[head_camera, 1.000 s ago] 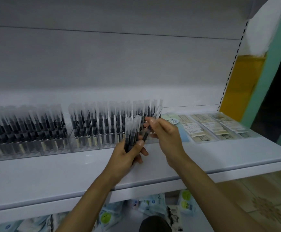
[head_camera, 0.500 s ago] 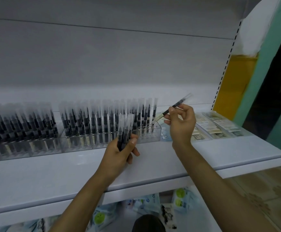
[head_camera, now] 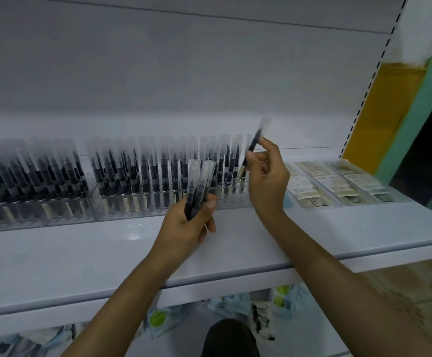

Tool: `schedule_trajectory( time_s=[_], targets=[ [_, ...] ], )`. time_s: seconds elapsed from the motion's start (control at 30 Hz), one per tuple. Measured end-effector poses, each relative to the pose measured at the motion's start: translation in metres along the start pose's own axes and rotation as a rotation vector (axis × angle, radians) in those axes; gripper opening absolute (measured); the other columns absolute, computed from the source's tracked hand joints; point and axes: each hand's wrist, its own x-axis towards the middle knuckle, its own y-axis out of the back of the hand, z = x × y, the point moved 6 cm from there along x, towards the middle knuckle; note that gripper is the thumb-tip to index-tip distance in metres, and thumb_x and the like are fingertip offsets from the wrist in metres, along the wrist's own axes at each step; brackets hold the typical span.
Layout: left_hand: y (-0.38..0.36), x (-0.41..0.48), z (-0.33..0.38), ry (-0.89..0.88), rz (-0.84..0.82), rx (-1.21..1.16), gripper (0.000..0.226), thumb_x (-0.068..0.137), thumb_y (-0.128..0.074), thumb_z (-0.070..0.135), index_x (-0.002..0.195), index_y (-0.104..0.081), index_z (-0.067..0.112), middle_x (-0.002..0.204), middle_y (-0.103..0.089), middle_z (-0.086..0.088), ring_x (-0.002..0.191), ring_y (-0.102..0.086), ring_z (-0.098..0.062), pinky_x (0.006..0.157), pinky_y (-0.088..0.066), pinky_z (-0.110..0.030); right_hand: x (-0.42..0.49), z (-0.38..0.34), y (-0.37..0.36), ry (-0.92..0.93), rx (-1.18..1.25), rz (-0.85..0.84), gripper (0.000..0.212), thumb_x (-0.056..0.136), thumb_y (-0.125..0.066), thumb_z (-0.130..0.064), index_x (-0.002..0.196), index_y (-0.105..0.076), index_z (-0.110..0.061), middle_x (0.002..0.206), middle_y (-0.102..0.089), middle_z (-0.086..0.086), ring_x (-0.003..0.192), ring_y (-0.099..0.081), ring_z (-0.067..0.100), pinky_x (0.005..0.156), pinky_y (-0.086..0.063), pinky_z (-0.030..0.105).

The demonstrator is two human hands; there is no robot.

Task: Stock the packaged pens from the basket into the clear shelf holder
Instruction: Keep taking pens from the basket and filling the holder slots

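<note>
A clear shelf holder (head_camera: 132, 202) stands on the white shelf, packed with several upright packaged black pens. My left hand (head_camera: 186, 222) grips a small bundle of packaged pens (head_camera: 198, 184) in front of the holder's right part. My right hand (head_camera: 266, 176) pinches a single packaged pen (head_camera: 255, 143) between thumb and fingers, nearly upright, its lower end just above the holder's right end. A second clear holder (head_camera: 29, 212) full of pens stands to the left. No basket is in view.
Flat packets (head_camera: 336, 181) lie in rows on the shelf to the right of the holders. The shelf's front edge (head_camera: 235, 276) runs below my wrists. Pouches (head_camera: 163, 318) lie on a lower level. A perforated upright (head_camera: 364, 91) bounds the shelf at right.
My right hand pulled one pen out of the bundle, swung it to the right, then turned it from slanted to nearly upright over the holder's right end. My left hand stayed put.
</note>
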Motion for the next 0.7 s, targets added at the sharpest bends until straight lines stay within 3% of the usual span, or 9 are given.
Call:
schedule_trajectory(
  time_s=[0.17,0.3,0.37,0.5,0.7],
  targets=[
    [0.0,0.0,0.001,0.002,0.003,-0.004,0.024,0.088,-0.053,0.032,0.103,-0.064,0.015,0.055,-0.059,-0.001,0.043,-0.045,-0.01,0.043,-0.037,-0.019,-0.005,0.007,-0.006,0.001,-0.036,-0.036,0.033,0.089,-0.065,-0.024,0.12,-0.065,-0.012,0.082,-0.068,0.0,0.073,-0.063,0.01,0.068,-0.05,0.016],
    [0.0,-0.001,0.001,-0.016,0.0,0.024,0.019,0.09,-0.054,0.029,0.102,-0.064,0.017,0.055,-0.06,-0.001,0.045,-0.046,-0.01,0.043,-0.038,-0.018,-0.011,0.008,-0.01,0.057,-0.096,-0.092,0.034,0.086,-0.066,-0.027,0.117,-0.067,-0.014,0.078,-0.065,-0.009,0.073,-0.063,0.008,0.082,-0.053,0.044],
    [0.0,-0.001,0.001,-0.022,-0.007,0.014,0.023,0.086,-0.054,0.033,0.101,-0.064,0.018,0.055,-0.06,-0.001,0.044,-0.046,-0.01,0.043,-0.037,-0.018,-0.012,0.008,-0.007,0.047,-0.107,-0.094,0.032,0.084,-0.067,-0.028,0.113,-0.068,-0.015,0.076,-0.065,-0.011,0.072,-0.064,0.008,0.081,-0.052,0.05],
    [-0.001,-0.003,0.002,-0.026,-0.01,-0.003,0.026,0.083,-0.055,0.035,0.101,-0.064,0.019,0.056,-0.06,-0.001,0.043,-0.045,-0.01,0.043,-0.037,-0.018,-0.015,0.009,-0.005,0.052,-0.138,-0.114,0.022,0.081,-0.073,-0.025,0.098,-0.07,-0.011,0.073,-0.065,-0.008,0.068,-0.062,0.007,0.07,-0.055,0.042],
    [0.002,-0.002,0.0,-0.029,0.01,0.02,0.013,0.093,-0.054,0.022,0.1,-0.064,0.019,0.055,-0.06,0.0,0.043,-0.044,-0.009,0.042,-0.037,-0.016,-0.016,0.013,-0.006,0.015,-0.156,-0.099,0.024,0.079,-0.068,-0.03,0.093,-0.07,-0.011,0.078,-0.066,-0.003,0.076,-0.059,0.012,0.075,-0.051,0.036]
  ],
)
